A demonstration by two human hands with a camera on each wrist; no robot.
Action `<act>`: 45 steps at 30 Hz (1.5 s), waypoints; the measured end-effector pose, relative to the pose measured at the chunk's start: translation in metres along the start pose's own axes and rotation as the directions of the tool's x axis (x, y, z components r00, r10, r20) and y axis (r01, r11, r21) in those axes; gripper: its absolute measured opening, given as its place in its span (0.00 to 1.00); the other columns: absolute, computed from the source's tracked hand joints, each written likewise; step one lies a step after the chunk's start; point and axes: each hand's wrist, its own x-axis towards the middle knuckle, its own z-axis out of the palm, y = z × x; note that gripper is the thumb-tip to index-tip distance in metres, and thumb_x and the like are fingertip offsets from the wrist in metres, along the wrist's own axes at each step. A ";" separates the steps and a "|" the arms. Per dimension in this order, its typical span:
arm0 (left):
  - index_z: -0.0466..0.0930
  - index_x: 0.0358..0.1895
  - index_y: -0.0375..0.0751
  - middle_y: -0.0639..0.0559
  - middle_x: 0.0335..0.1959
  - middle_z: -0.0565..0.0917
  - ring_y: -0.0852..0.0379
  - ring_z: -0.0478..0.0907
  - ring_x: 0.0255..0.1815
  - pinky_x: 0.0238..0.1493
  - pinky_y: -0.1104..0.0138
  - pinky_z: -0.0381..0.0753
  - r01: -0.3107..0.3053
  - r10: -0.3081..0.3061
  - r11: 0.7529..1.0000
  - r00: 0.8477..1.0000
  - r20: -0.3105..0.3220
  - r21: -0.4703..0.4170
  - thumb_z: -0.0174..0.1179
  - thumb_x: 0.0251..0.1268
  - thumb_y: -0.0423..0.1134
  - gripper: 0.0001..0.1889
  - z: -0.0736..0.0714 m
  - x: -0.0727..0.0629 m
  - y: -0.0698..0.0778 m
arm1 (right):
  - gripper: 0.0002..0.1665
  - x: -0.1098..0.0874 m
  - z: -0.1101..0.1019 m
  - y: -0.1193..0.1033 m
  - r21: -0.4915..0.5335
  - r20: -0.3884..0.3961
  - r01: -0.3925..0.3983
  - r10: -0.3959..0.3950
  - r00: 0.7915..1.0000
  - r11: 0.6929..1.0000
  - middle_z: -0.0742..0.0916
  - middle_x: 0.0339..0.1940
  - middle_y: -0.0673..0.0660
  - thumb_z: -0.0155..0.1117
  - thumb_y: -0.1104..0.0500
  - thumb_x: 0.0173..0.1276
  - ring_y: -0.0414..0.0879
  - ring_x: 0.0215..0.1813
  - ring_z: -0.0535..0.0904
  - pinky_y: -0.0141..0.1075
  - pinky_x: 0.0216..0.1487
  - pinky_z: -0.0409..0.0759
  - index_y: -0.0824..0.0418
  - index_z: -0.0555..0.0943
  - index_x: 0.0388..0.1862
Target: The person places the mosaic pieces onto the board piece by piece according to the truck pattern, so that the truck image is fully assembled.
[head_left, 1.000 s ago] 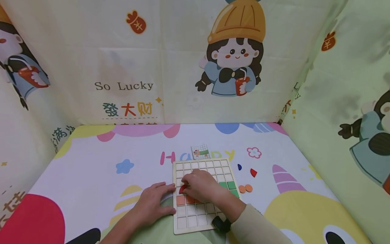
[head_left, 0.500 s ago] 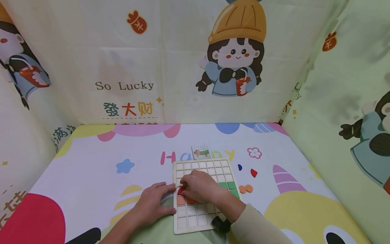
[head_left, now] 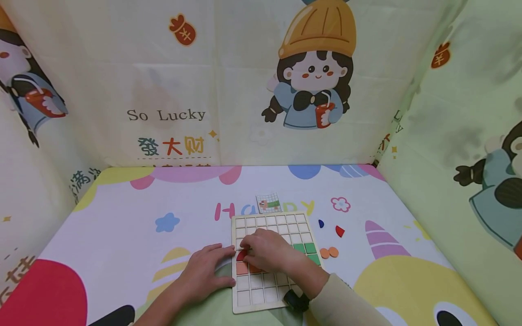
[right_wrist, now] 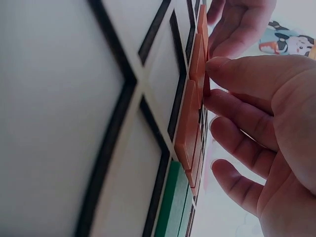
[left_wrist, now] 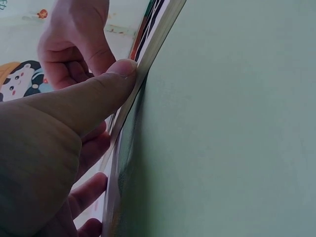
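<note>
A wooden grid board (head_left: 256, 296) lies on the table, with orange square tiles (head_left: 242, 268) and green square tiles (head_left: 311, 248) set in some cells. My right hand (head_left: 269, 249) reaches over it, thumb and index finger pinching a red curved-edge piece (head_left: 240, 256) at a left-column cell just above the orange row. In the right wrist view that red piece (right_wrist: 207, 84) shows only as a thin edge beside the thumb. My left hand (head_left: 204, 271) rests against the board's left edge; its thumb (left_wrist: 123, 69) touches the rim in the left wrist view. The right hand hides the board's middle.
Right of the board lie a dark blue half-round piece (head_left: 321, 223), a red fan-shaped piece (head_left: 340, 231) and two orange discs (head_left: 329, 252). A small picture card (head_left: 269, 203) sits behind the board. Printed cloth walls (head_left: 236, 90) surround the table.
The right fingers have shifted slightly left with the red piece, which now lies lower and flatter over its cell. The left hand has stayed still.
</note>
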 end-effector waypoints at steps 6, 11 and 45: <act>0.80 0.62 0.45 0.55 0.63 0.79 0.41 0.66 0.70 0.66 0.38 0.60 0.003 -0.003 1.000 1.000 0.004 -0.002 0.76 0.49 0.55 0.35 0.000 0.000 0.000 | 0.14 -0.001 0.000 0.001 0.006 -0.003 0.004 -0.004 1.000 1.000 0.85 0.36 0.42 0.70 0.51 0.66 0.38 0.39 0.76 0.31 0.43 0.77 0.52 0.87 0.50; 0.80 0.62 0.46 0.55 0.64 0.79 0.41 0.66 0.70 0.66 0.38 0.60 0.011 -0.011 1.000 1.000 0.007 0.003 0.76 0.50 0.54 0.35 0.000 0.001 0.000 | 0.14 -0.002 -0.001 0.000 0.020 0.006 0.002 -0.002 1.000 1.000 0.85 0.37 0.41 0.70 0.52 0.66 0.37 0.40 0.76 0.30 0.44 0.76 0.52 0.87 0.50; 0.80 0.61 0.43 0.54 0.64 0.79 0.41 0.67 0.69 0.65 0.39 0.63 -0.018 0.019 1.000 1.000 -0.015 0.019 0.76 0.49 0.54 0.35 0.000 0.000 0.000 | 0.22 -0.038 -0.018 0.029 0.222 -0.087 -0.047 0.068 0.994 0.974 0.85 0.52 0.51 0.69 0.54 0.68 0.46 0.50 0.80 0.44 0.53 0.78 0.58 0.81 0.60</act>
